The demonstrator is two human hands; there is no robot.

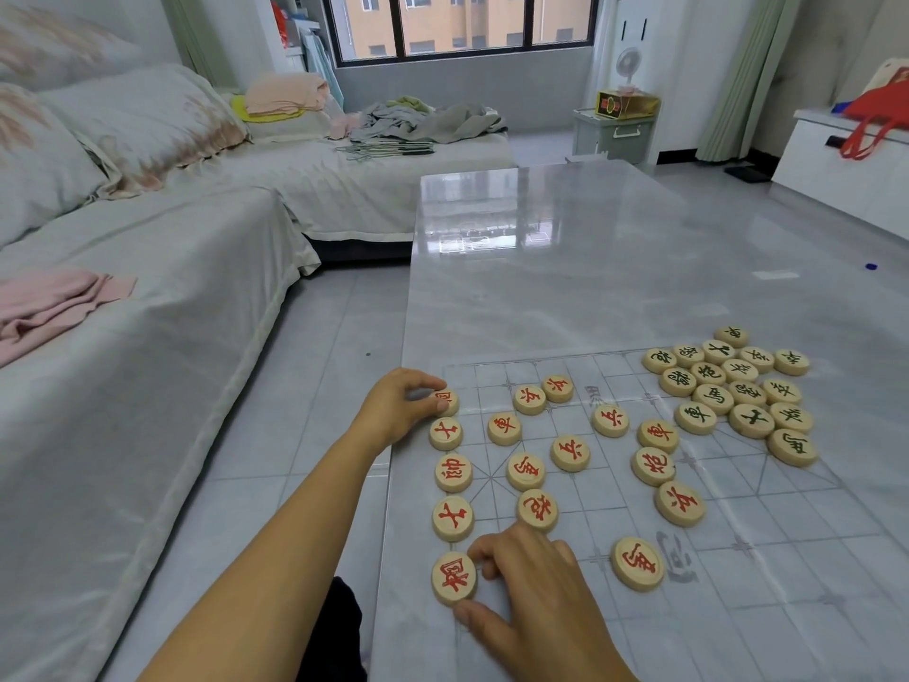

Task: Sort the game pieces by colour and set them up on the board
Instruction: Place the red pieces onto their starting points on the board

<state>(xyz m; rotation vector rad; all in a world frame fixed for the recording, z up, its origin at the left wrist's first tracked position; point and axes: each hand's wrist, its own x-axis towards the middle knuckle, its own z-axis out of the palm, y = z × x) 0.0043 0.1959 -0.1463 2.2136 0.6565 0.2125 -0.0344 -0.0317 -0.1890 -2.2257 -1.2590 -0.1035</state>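
Five red pieces (453,472) line the board's (738,558) left edge.

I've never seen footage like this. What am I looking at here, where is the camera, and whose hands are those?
There is no machine here: a person wears a camera on the head, so you look down over their own bare arms. On the glossy table lies a thin board printed with a grid. Round wooden game pieces sit on it: red-lettered pieces spread on the left, black-lettered pieces bunched together at the far right. The left hand touches a red disc at the far end of the edge column; the right hand pinches another at the near end. Neither disc is lifted.
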